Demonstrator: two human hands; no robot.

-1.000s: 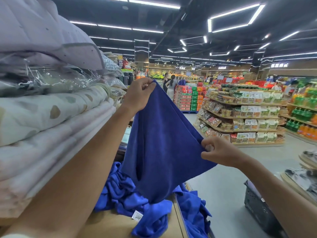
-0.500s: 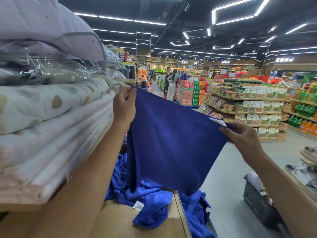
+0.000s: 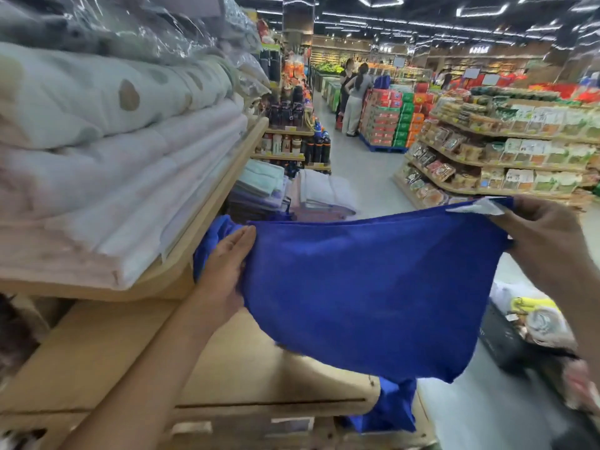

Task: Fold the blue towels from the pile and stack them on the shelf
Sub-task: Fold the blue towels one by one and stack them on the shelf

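A blue towel (image 3: 367, 287) is stretched out flat in the air between my hands, above the wooden shelf (image 3: 107, 349). My left hand (image 3: 227, 264) grips its left edge, fingers over the top of the cloth. My right hand (image 3: 545, 235) pinches the far right corner, where a white label (image 3: 474, 207) sticks out. Part of the blue towel pile (image 3: 207, 241) shows behind my left hand, and another blue towel (image 3: 393, 407) hangs over the shelf's front edge below the spread one. The rest of the pile is hidden by the held towel.
Folded pale bedding (image 3: 107, 177) fills the upper shelf (image 3: 207, 228) on the left. Folded towels (image 3: 321, 193) lie farther along the shelf. A dark basket (image 3: 513, 339) with goods stands on the floor at right. Two people (image 3: 354, 95) stand far down the aisle by the snack shelves (image 3: 506, 157).
The towel went from hanging upright to being spread low and nearly level over the shelf. Both hands dropped and moved apart. The camera tilted downward.
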